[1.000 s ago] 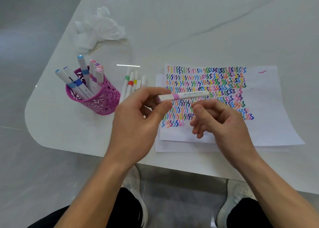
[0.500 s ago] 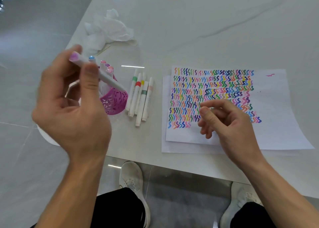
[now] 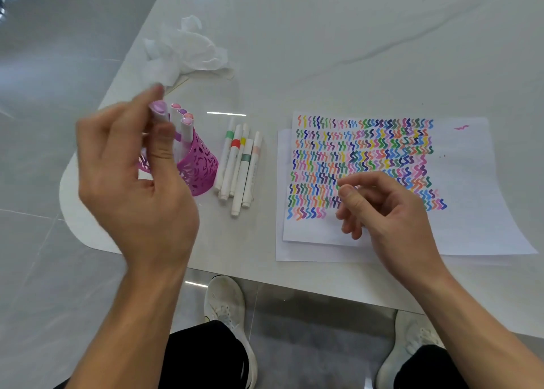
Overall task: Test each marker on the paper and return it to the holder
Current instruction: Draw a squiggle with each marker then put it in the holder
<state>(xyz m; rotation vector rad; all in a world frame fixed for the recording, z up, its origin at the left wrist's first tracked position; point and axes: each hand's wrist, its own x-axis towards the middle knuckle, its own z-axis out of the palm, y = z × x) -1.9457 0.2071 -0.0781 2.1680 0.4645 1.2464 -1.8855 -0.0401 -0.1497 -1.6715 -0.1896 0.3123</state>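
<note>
Left hand (image 3: 138, 188) pinches a lilac-capped marker (image 3: 160, 110) between thumb and fingers, cap up, right over the pink holder (image 3: 200, 165), beside the markers standing in it. Right hand (image 3: 382, 212) is loosely curled above the paper (image 3: 471, 197), holding nothing I can see. Loose markers (image 3: 238, 168) lie just beside the holder.

To do this well: keep the marker near upright, aim for a gap between the caps, and release once the barrel is inside the rim. The holder looks light and could tip.
</note>
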